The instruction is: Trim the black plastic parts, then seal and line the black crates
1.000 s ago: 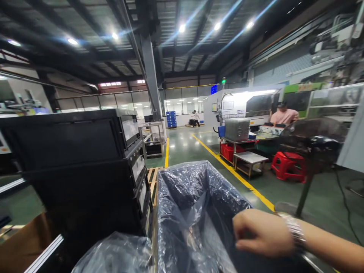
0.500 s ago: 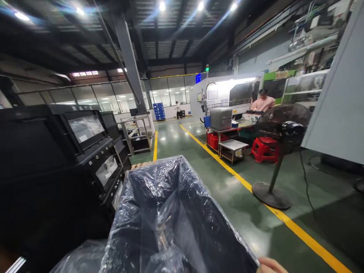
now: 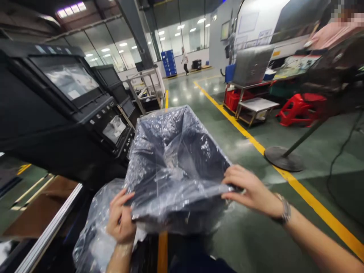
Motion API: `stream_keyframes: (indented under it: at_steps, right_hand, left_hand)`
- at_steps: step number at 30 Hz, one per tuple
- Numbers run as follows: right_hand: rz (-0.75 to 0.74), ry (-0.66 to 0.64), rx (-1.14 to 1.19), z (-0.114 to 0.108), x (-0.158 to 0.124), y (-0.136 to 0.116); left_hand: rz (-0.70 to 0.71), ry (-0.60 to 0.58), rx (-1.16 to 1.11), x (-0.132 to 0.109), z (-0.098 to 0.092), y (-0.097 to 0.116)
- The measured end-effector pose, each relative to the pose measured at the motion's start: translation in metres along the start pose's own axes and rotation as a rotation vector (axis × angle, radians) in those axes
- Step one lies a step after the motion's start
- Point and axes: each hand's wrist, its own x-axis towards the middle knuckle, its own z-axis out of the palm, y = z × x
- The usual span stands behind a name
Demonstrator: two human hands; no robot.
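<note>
Plastic liner (image 3: 176, 159) stands open between the person's 2 hands, with a dark inside showing through the clear film. The left hand (image 3: 121, 216) is closed on the near left edge, and the right hand (image 3: 251, 189) pinches the right edge between thumb and fingers. The film looks light, soft and slippery, so it will probably crease and slide easily; the rim seems the best place to hold it. Black crates (image 3: 65, 110) stand on the left, and more plastic film (image 3: 93, 235) bunches below the left hand. A metal watch (image 3: 284, 209) sits on the right wrist.
</note>
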Motion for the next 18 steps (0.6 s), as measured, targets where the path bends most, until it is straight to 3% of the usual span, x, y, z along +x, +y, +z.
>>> stream_keyframes:
  at_steps: [2, 4, 6, 10, 14, 18]
  right_hand:
    - [-0.033, 0.039, -0.027, 0.000, 0.022, 0.032]
    - [-0.047, 0.076, -0.069, 0.003, 0.046, 0.066]
    - [-0.022, 0.098, -0.105, 0.007, 0.071, 0.100]
    - [0.083, 0.130, -0.200, 0.014, 0.124, 0.167]
    - [0.189, 0.182, -0.302, 0.022, 0.174, 0.226]
    - [0.208, 0.239, -0.361, 0.028, 0.204, 0.257]
  left_hand:
    - [0.066, 0.134, -0.034, 0.025, 0.037, -0.013]
    - [0.115, 0.147, -0.059, 0.051, 0.069, -0.032]
    - [0.110, 0.108, -0.021, 0.078, 0.097, -0.055]
    - [-0.030, -0.053, 0.138, 0.138, 0.148, -0.099]
    - [-0.058, -0.224, 0.114, 0.202, 0.205, -0.136]
    - [-0.030, -0.192, 0.079, 0.234, 0.251, -0.164]
